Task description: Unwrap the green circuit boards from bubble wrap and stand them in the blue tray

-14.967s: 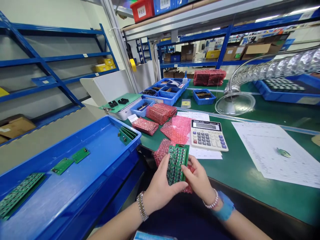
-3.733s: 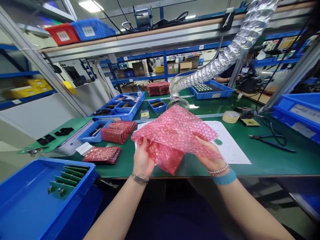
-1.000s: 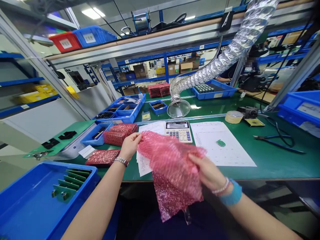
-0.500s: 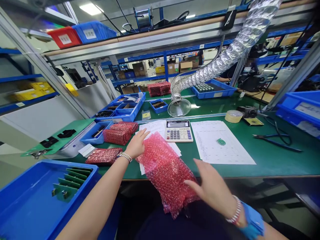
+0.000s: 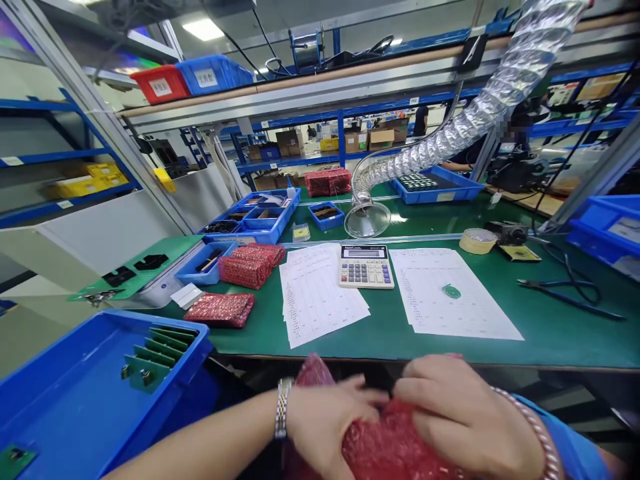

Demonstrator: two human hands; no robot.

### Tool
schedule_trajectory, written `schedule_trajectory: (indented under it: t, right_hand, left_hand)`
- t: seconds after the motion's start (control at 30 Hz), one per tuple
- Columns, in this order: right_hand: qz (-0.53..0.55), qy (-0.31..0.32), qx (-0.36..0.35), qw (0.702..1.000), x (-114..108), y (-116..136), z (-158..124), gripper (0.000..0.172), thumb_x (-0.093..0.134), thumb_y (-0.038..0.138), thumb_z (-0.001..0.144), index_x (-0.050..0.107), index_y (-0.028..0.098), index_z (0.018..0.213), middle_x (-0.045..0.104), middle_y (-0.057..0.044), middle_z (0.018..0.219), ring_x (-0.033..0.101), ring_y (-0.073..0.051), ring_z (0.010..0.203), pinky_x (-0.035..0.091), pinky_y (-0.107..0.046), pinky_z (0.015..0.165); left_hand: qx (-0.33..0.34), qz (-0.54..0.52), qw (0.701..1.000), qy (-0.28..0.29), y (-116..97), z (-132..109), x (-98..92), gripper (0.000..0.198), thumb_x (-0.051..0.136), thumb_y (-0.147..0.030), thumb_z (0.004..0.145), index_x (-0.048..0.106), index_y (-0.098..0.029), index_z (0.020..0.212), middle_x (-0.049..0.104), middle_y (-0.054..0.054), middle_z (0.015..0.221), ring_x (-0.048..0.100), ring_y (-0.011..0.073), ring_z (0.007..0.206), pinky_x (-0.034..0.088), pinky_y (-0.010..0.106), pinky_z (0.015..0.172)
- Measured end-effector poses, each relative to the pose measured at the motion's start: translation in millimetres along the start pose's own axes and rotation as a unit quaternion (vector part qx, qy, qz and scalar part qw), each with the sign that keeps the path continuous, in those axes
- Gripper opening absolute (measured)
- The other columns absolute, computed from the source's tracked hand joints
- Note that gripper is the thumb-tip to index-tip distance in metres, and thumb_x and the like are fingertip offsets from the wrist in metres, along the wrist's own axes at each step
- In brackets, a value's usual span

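Both hands are low at the near edge of the table, just below it, and closed on a red bubble bag. The left grip has its fingers curled over the bag, and the right grip presses down on it from the other side, so the two are narrow and nearly touching. The bag is bunched between them, with only a part of it in view at the bottom of the frame; whether anything is inside it cannot be told.

On the table beyond lie a stack of printed sheets, a calculator, a second sheet and more red bags. To the left stands a blue bin holding green circuit boards.

The likeliest trouble is the bag itself — slick film held out past the table's edge, with nothing under it but the hands, so a loosened grip could let it drop to the floor. Hard squeezing could also harm anything inside. The left forearm runs close to the bin's rim, so a careless sideways move might knock it.
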State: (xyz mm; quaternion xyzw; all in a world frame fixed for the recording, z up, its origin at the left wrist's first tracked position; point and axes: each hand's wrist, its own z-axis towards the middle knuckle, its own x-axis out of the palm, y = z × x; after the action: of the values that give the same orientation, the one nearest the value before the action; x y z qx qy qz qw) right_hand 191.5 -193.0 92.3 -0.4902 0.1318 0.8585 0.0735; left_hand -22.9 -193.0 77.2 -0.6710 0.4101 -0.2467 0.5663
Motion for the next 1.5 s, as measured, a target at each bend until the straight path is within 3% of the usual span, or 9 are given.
schedule_trajectory:
  t: [0.17,0.4,0.63,0.77,0.9,1.03,1.23,1.33,1.5]
  right_hand:
    - [-0.093,0.008,-0.020,0.995,-4.6,-33.9,-16.2,0.025,0.034,0.025,0.084,0.057,0.019,0.091,0.056,-0.007,0.070,0.046,-0.017,0.056,0.032,-0.032,0.050]
    - [-0.186,0.169,0.023,0.968,14.5,-60.7,2.6,0.027,0.041,0.023,0.087,0.051,0.016,0.111,0.056,-0.005,0.074,0.048,-0.015,0.059,0.031,-0.029,0.052]
    - [-0.152,0.060,0.073,0.984,17.2,-102.0,12.5,0.019,0.041,0.015,0.085,0.056,0.014,0.096,0.058,-0.008,0.081,0.050,-0.019,0.077,0.037,-0.032,0.070]
    - [-0.088,0.059,0.123,0.987,72.3,-70.2,25.4,0.023,0.039,0.015,0.085,0.050,0.013,0.105,0.060,-0.008,0.088,0.055,-0.018,0.077,0.041,-0.029,0.065]
    - [-0.088,0.086,0.144,0.982,130.4,-4.0,40.5,0.022,0.040,0.008,0.080,0.052,0.011,0.099,0.059,-0.007,0.075,0.056,-0.017,0.061,0.041,-0.028,0.051]
    - [-0.129,0.098,0.128,0.979,136.7,29.8,50.5,0.038,0.037,0.007,0.079,0.045,0.001,0.115,0.058,-0.013,0.077,0.054,-0.021,0.057,0.036,-0.030,0.041]
    - [0.040,0.037,0.128,0.990,69.2,0.8,52.0,0.022,0.040,0.011,0.083,0.058,0.012,0.096,0.062,-0.008,0.079,0.056,-0.018,0.069,0.044,-0.030,0.060]
    - [0.273,-0.031,0.235,0.932,47.9,-21.8,49.4,0.016,0.047,0.019,0.084,0.063,0.015,0.088,0.063,-0.004,0.075,0.055,-0.013,0.067,0.043,-0.026,0.064]
    - [0.589,-0.056,0.402,0.699,65.4,-39.8,50.5,0.014,0.065,0.024,0.069,0.057,0.014,0.076,0.052,0.003,0.058,0.042,-0.006,0.046,0.031,-0.018,0.041]
  left_hand:
    - [-0.100,-0.233,0.962,-0.102,35.2,-17.4,19.8,0.058,0.081,-0.030,0.040,0.050,-0.023,0.088,0.055,-0.001,0.083,0.050,0.0152,0.073,0.041,0.028,0.069]
    - [-0.200,0.065,0.973,-0.099,5.3,-57.5,-23.9,0.011,0.057,-0.020,0.067,0.054,-0.017,0.078,0.050,-0.003,0.062,0.044,0.0109,0.054,0.033,0.022,0.050]
    - [-0.081,-0.205,0.965,-0.142,-7.9,-96.9,-5.2,0.035,0.056,-0.049,0.074,0.062,-0.015,0.067,0.060,0.005,0.053,0.053,0.0146,0.047,0.043,0.027,0.051]
    - [0.168,-0.385,0.837,-0.351,-21.1,-78.1,-12.3,0.037,0.045,-0.051,0.080,0.068,-0.022,0.076,0.066,0.003,0.063,0.061,0.0174,0.056,0.049,0.032,0.061]
    - [0.182,-0.358,0.754,-0.519,-0.6,-24.9,-49.0,0.035,0.049,-0.048,0.080,0.062,-0.022,0.100,0.066,0.004,0.098,0.061,0.0197,0.088,0.048,0.033,0.077]
    - [0.142,-0.152,0.760,-0.616,44.9,11.5,-66.3,0.038,0.049,-0.051,0.080,0.062,-0.015,0.085,0.064,0.003,0.077,0.060,0.0172,0.072,0.047,0.027,0.064]
    - [0.090,-0.012,0.863,-0.498,54.5,-5.2,-43.4,0.020,0.065,-0.034,0.072,0.067,-0.015,0.066,0.059,-0.001,0.055,0.054,0.0143,0.060,0.043,0.025,0.065]
    - [0.088,0.043,0.915,-0.391,46.7,-19.4,-28.4,0.021,0.056,-0.032,0.080,0.068,-0.016,0.078,0.066,0.002,0.074,0.057,0.0147,0.070,0.043,0.025,0.073]
    - [0.096,0.030,0.930,-0.354,48.5,-21.0,-1.7,0.023,0.051,-0.034,0.083,0.062,-0.014,0.087,0.065,0.004,0.078,0.057,0.0143,0.069,0.045,0.025,0.069]
